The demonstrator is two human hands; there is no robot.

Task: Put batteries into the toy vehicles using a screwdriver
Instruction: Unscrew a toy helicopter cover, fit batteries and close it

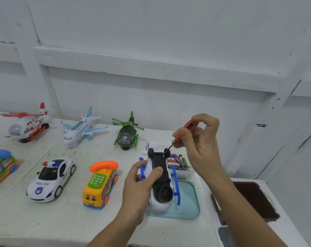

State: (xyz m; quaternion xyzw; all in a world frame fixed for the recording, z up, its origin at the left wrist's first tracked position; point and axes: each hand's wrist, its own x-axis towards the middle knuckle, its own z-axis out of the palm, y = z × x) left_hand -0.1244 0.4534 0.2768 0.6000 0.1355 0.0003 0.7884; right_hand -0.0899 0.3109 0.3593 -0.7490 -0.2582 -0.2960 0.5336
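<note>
My left hand (142, 186) grips a white and blue toy helicopter (161, 177) turned upside down, its black underside facing up, thumb across the black panel. My right hand (199, 139) pinches a small orange-handled screwdriver (185, 131) by its handle. The dark tip points down-left to the far end of the black underside, between the two rear wheels. Behind the toy, a clear container holds several batteries (177, 161).
A pale blue tray (188, 207) lies under the held toy. On the white table stand a red-white helicopter (28, 125), an airplane (81, 129), a green helicopter (127, 133), a police car (50, 179), a yellow phone bus (100, 184) and a green bus (1, 166). A brown board (254, 198) lies at right.
</note>
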